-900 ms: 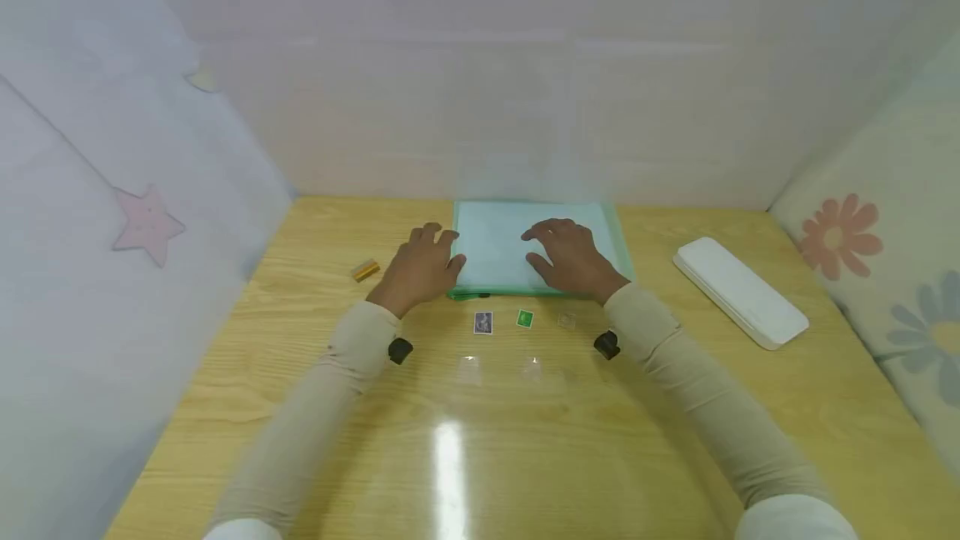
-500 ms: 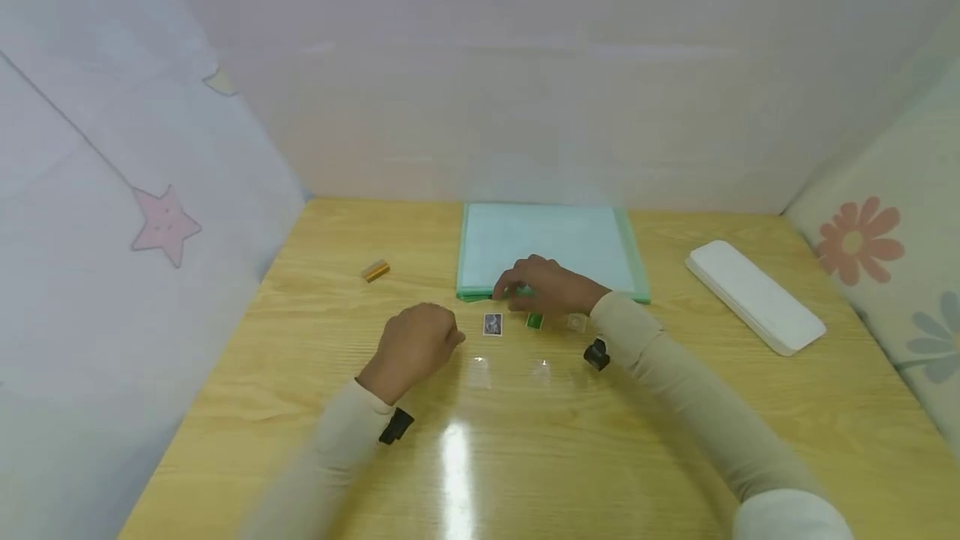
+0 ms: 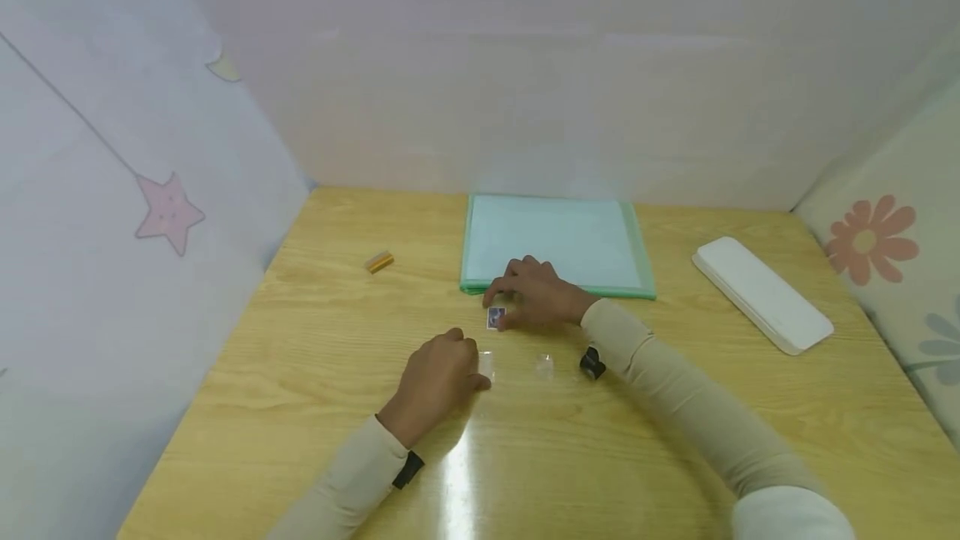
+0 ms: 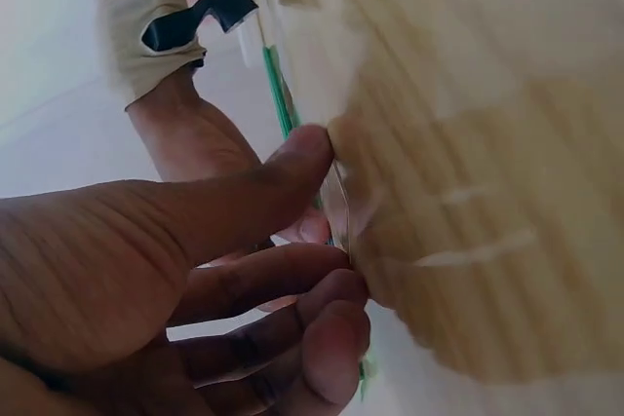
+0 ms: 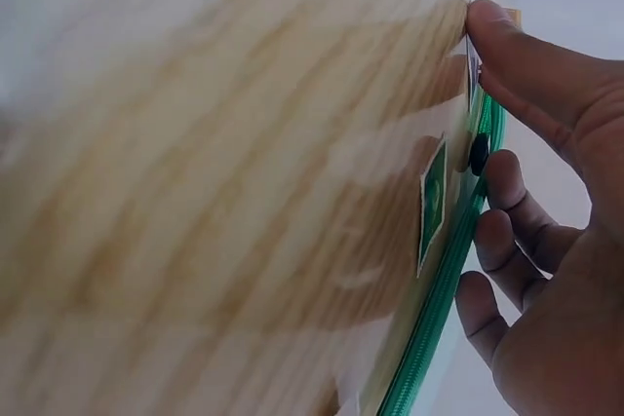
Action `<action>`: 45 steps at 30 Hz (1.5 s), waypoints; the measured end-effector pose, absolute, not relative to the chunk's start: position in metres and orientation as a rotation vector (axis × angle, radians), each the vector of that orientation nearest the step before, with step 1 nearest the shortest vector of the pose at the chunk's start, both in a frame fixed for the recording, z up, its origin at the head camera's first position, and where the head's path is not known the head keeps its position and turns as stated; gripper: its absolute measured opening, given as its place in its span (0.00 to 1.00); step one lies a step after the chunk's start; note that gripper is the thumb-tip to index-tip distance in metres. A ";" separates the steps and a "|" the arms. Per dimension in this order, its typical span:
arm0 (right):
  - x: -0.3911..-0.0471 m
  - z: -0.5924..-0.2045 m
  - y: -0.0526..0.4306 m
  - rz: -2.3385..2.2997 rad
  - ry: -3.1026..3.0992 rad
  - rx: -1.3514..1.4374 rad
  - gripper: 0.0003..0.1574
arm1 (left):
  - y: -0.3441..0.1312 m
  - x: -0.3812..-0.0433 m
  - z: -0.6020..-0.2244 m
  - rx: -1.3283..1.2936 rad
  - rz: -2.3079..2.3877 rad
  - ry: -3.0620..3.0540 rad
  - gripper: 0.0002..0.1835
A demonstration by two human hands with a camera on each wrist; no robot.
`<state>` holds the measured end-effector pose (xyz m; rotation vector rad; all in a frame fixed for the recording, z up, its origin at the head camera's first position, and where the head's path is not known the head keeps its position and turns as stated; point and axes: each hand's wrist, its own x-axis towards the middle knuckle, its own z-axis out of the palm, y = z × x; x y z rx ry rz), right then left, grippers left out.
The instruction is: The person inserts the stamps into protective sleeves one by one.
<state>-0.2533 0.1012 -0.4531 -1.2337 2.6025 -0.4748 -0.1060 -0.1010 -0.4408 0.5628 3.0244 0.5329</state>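
In the head view my right hand [image 3: 536, 294] is over a small dark stamp [image 3: 496, 317] with a white border, thumb and forefinger at its edges. In the right wrist view its thumb touches the stamp's edge, the other fingers bent apart. A green stamp [image 5: 434, 197] lies under that hand, hidden from the head view. Nearer the front, my left hand [image 3: 438, 382] has its thumb and forefinger at opposite sides of a small clear plastic piece [image 3: 486, 365], seen edge-on in the left wrist view. A second clear piece [image 3: 544, 367] lies to the right.
A pale zip folder [image 3: 555, 240] with green edging lies behind my hands on the wooden table [image 3: 300, 373]. A long white case [image 3: 761, 294] rests at the right. At the left lies a small gold-coloured piece [image 3: 379, 262].
My left hand has moved from beside the folder toward the front, reaching the clear piece. My right hand has come off the folder forward and left, to the dark stamp.
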 end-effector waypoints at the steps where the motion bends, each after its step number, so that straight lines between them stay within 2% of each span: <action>1: -0.253 -0.454 0.102 -0.483 2.611 -1.236 0.25 | -0.101 -0.106 -0.442 0.591 0.553 3.035 0.16; 10: -0.251 -0.454 0.104 -0.574 2.583 -1.240 0.20 | -0.102 -0.107 -0.444 0.615 0.646 3.031 0.04; 18: -0.246 -0.459 0.104 -0.591 2.609 -1.208 0.13 | -0.109 -0.113 -0.432 0.581 0.865 3.018 0.05; 22: -0.240 -0.457 0.103 -0.649 2.594 -1.156 0.10 | -0.115 -0.118 -0.426 0.605 1.050 2.955 0.09; 28: -0.240 -0.460 0.104 -0.727 2.571 -1.148 0.08 | -0.122 -0.125 -0.426 0.640 1.225 2.950 0.28; 30: -0.240 -0.460 0.105 -0.763 2.547 -1.131 0.09 | -0.124 -0.127 -0.426 0.625 1.257 2.955 0.30; 38: -0.240 -0.436 0.115 -1.029 2.490 -1.100 0.23 | -0.124 -0.132 -0.425 0.572 1.428 2.882 0.11; 42: -0.237 -0.417 0.119 -1.183 2.495 -1.160 0.14 | -0.123 -0.132 -0.424 0.610 1.466 2.834 0.09; 45: -0.233 -0.405 0.121 -1.266 2.488 -1.231 0.09 | -0.121 -0.131 -0.422 0.635 1.496 2.784 0.11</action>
